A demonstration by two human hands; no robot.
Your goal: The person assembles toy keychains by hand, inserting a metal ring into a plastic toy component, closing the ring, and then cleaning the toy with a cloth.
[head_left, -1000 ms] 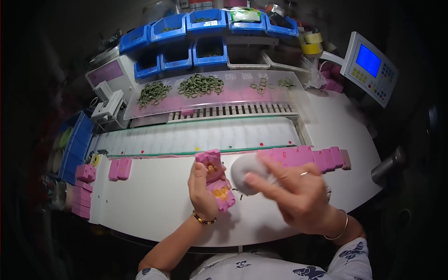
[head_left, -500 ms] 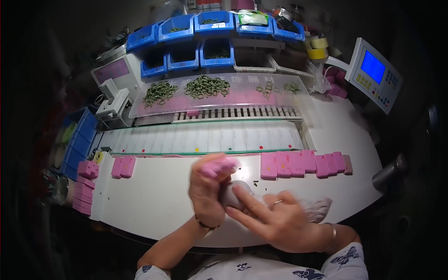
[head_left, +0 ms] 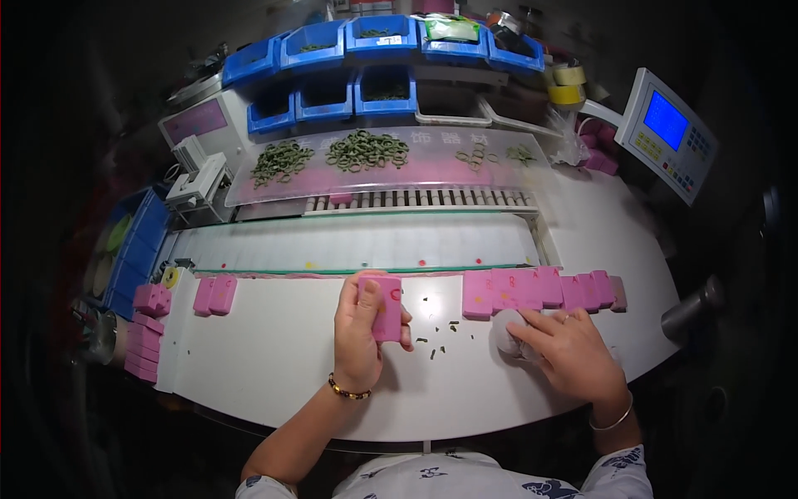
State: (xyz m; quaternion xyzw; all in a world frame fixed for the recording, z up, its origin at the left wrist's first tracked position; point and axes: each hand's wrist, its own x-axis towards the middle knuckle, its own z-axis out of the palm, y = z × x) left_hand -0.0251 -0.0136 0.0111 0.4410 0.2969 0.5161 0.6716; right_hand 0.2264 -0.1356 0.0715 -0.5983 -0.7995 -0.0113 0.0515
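Observation:
In my left hand (head_left: 357, 328) I hold a pink rectangular block (head_left: 386, 309), upright, with the thumb across its face and the fingers behind. A red mark shows near its top edge. To the right, my right hand (head_left: 573, 345) is closed on a pale, rounded pouch (head_left: 509, 334) that looks like cloth, just above or on the white table; I cannot tell whether it touches. Small dark green scraps (head_left: 440, 341) lie between the two hands.
A row of pink blocks (head_left: 549, 289) lies right, a pair (head_left: 216, 296) left. Beyond runs a conveyor (head_left: 366, 241) with coloured dots. Green rings (head_left: 366, 150) are heaped on a clear shelf (head_left: 432, 179) under blue bins (head_left: 386, 91). A control panel (head_left: 665, 125) stands at right.
My hands have come apart: the right has moved right with the pouch, away from the block. My left hand has turned the block upright. The conveyor's coloured dots have shifted left.

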